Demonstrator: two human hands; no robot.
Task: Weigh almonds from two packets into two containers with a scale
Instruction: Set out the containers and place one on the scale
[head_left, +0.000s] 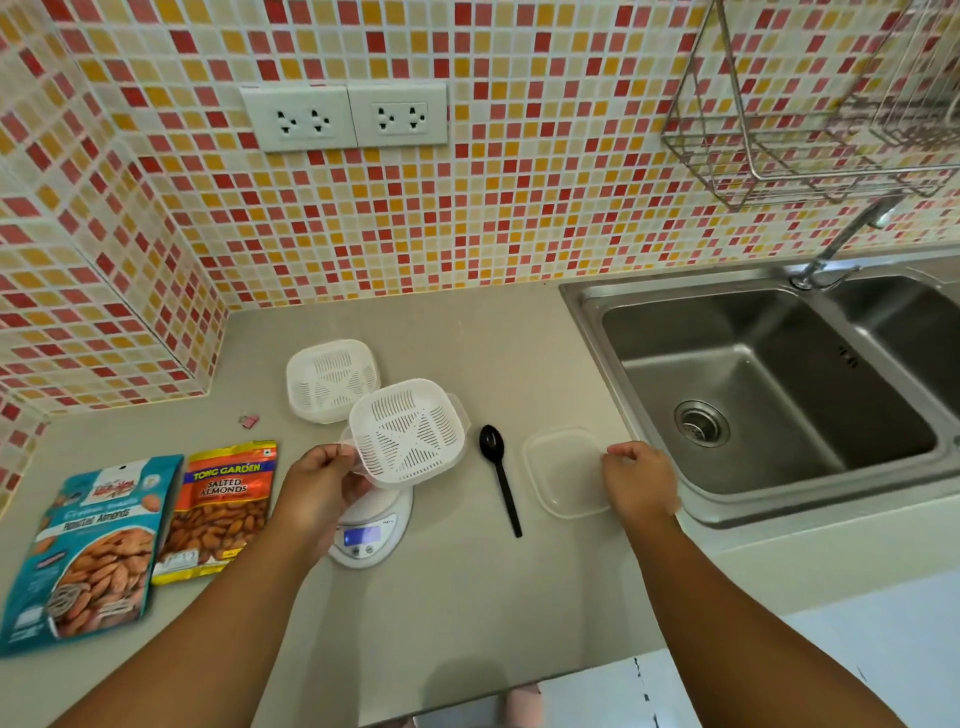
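Observation:
My left hand (324, 475) grips the near-left rim of a white slotted container (408, 434), holding it tilted just above the white scale (371, 527), whose blue display is lit. A second white container (332, 379) stands on the counter behind it. My right hand (639, 480) pinches the right edge of a clear lid (563, 470) that lies flat on the counter. Two almond packets lie at the left: a teal one (91, 548) and an orange one (221, 512). A black spoon (501, 475) lies between the scale and the lid.
A steel double sink (769, 395) with a tap takes up the right side. A wire rack (810, 114) hangs on the tiled wall above it. A small pink clip (250, 420) lies near the wall corner. The counter's front edge runs close below my arms.

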